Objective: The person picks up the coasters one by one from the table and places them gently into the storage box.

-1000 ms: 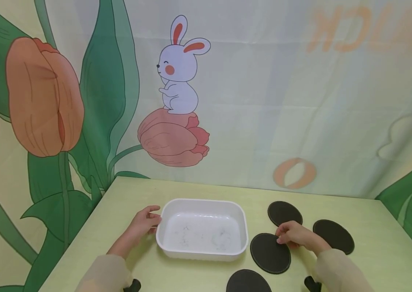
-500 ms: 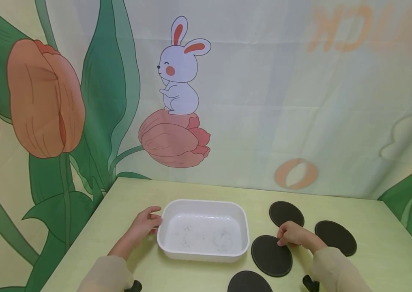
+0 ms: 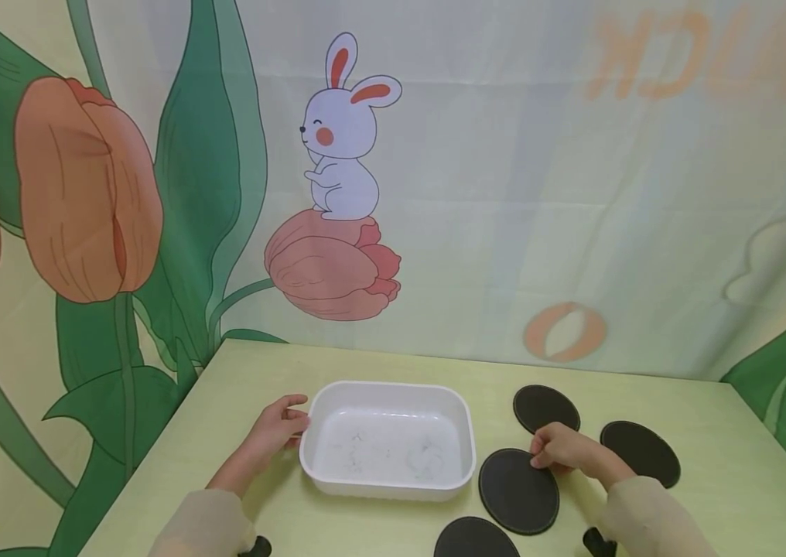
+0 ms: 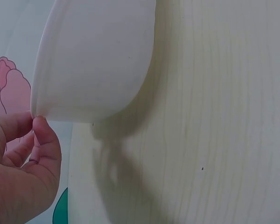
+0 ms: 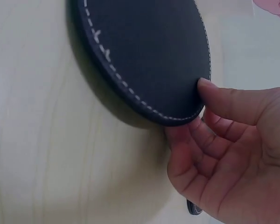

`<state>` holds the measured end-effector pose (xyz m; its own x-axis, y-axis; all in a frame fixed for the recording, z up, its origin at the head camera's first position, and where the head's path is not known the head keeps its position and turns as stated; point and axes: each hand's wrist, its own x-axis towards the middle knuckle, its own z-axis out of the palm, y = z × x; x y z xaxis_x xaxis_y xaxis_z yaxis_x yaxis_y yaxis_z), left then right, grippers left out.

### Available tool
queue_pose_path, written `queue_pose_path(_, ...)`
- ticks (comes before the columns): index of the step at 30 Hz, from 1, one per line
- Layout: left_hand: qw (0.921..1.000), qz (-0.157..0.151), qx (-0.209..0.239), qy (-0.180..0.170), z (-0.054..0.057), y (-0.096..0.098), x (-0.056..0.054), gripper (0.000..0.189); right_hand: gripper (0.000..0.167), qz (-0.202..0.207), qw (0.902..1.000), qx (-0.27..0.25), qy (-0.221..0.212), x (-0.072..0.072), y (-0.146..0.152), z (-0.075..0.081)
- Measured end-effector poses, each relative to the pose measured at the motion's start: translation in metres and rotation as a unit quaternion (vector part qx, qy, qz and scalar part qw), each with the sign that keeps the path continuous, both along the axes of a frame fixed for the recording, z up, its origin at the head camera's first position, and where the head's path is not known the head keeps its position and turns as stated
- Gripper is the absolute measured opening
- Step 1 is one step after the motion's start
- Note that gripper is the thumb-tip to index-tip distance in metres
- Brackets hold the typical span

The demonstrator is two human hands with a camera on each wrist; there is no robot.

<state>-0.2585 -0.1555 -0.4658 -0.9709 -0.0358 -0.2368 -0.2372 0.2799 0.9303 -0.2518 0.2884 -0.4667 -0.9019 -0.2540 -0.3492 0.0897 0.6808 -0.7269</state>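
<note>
My left hand (image 3: 275, 425) is at the left end of a white rectangular tray (image 3: 393, 492). In the left wrist view, its thumb and a finger (image 4: 46, 135) pinch the tray's rim (image 4: 35, 105). My right hand (image 3: 563, 449) grips a round black coaster (image 3: 518, 493) at its far right edge. In the right wrist view, the thumb (image 5: 224, 100) lies on top of the coaster (image 5: 149, 60) and the fingers curl beneath. White stitching runs round its border. The coaster is tilted, and its near side stands off the table.
Behind the held coaster lies another black coaster (image 3: 546, 408), partly covered by my right hand. One more coaster (image 3: 640, 454) is to the right, and another coaster (image 3: 476, 541) is cut off at the bottom. A printed curtain (image 3: 469, 193) hangs behind the pale table (image 3: 713, 418).
The held coaster has tilted slightly, so its face shows a little rounder and larger. My left hand keeps its place at the tray.
</note>
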Motion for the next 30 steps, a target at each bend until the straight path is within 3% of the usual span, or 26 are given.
queue_pose_path(7,1.0,-0.001,-0.001,0.001,0.001,0.001,0.0,0.035,0.009,0.014,0.9944,-0.081,-0.066,0.001,0.009,0.006)
queue_pose_path(12,1.0,-0.001,-0.006,-0.007,0.003,0.001,0.001,0.033,0.017,0.037,0.9896,-0.108,-0.088,0.003,0.019,0.017)
queue_pose_path(21,0.9996,0.001,-0.025,-0.009,0.008,0.004,0.004,0.032,0.016,0.048,0.9773,-0.188,-0.083,0.003,0.026,0.04)
queue_pose_path(30,0.9997,-0.003,-0.025,0.0,0.008,0.004,0.004,0.032,0.014,0.013,0.9567,-0.286,-0.05,0.001,-0.017,0.049)
